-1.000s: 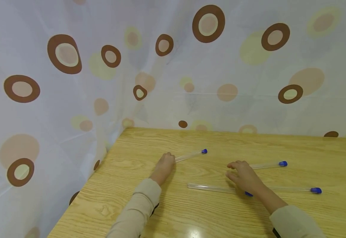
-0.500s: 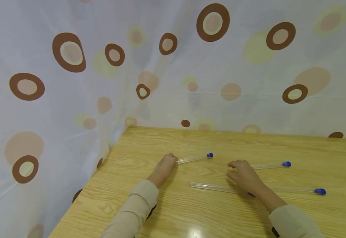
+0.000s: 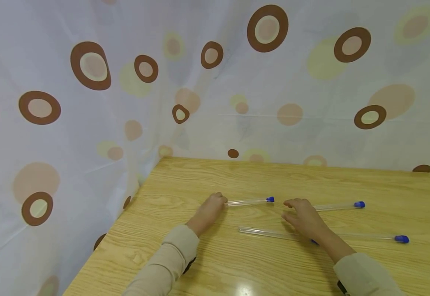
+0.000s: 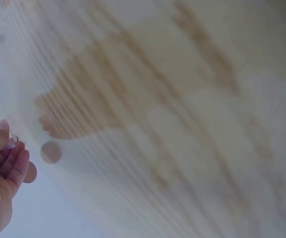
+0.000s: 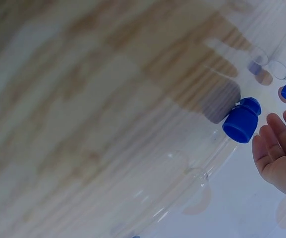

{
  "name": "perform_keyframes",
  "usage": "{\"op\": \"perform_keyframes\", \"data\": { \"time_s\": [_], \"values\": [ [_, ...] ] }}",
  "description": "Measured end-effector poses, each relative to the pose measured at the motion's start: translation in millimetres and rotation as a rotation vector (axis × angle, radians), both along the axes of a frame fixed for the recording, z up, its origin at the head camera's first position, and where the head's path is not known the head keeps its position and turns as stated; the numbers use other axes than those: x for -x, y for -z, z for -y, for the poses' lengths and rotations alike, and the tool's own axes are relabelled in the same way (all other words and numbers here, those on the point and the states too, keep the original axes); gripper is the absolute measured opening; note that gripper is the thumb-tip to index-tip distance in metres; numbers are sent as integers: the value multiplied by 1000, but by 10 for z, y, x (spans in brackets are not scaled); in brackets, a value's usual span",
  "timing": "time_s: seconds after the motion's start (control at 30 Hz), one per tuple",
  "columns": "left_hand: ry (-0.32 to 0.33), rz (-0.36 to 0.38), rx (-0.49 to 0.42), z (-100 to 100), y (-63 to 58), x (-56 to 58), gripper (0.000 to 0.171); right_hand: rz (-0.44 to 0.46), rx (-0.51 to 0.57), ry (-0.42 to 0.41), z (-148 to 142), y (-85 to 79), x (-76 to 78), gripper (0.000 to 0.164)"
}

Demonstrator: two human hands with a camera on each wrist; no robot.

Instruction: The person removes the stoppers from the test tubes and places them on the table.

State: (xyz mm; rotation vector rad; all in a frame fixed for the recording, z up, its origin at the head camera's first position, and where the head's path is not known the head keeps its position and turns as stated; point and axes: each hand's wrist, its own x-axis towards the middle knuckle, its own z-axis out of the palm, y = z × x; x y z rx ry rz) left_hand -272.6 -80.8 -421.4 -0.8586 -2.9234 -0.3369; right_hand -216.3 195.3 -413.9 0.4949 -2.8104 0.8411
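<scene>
My left hand (image 3: 210, 209) pinches the left end of a clear test tube (image 3: 246, 202), whose blue stopper (image 3: 270, 199) points right toward my other hand. In the left wrist view, thumb and fingertips of the left hand (image 4: 4, 168) meet at the tube's end. My right hand (image 3: 305, 218) hovers with relaxed, slightly bent fingers and holds nothing. Below it lies a second tube (image 3: 263, 232); my right wrist partly hides its blue stopper (image 5: 242, 121). A third tube (image 3: 335, 206) reaches out to the right behind the right hand, its left end hidden.
Another clear tube (image 3: 370, 237) with a blue stopper (image 3: 401, 239) lies at the right, partly behind the right forearm. The wooden table (image 3: 185, 176) meets a white curtain (image 3: 259, 135) with brown and pale circles along its back and left side.
The left hand has shifted slightly right and turned its tube, so the stopper end has swung toward me and rightward. The right hand has stayed nearly still. The view has turned slightly left.
</scene>
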Motion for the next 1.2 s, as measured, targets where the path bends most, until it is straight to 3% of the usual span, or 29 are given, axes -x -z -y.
{"op": "perform_keyframes", "data": {
  "time_s": [0.17, 0.5, 1.0, 1.2],
  "values": [
    [-9, 3, 11, -8, -30, -16, 18, -2, -11, 6, 0, -5, 15, 35],
    [37, -8, 33, -63, -60, -41, 20, 12, -9, -6, -1, 10, 27, 35],
    [96, -36, -18, -130, -65, -62, 18, 33, -17, -27, 1, 7, 44, 35],
    [139, -87, -5, -148, -72, -73, 18, 23, -13, -29, -1, 1, 34, 31]
  ]
}}
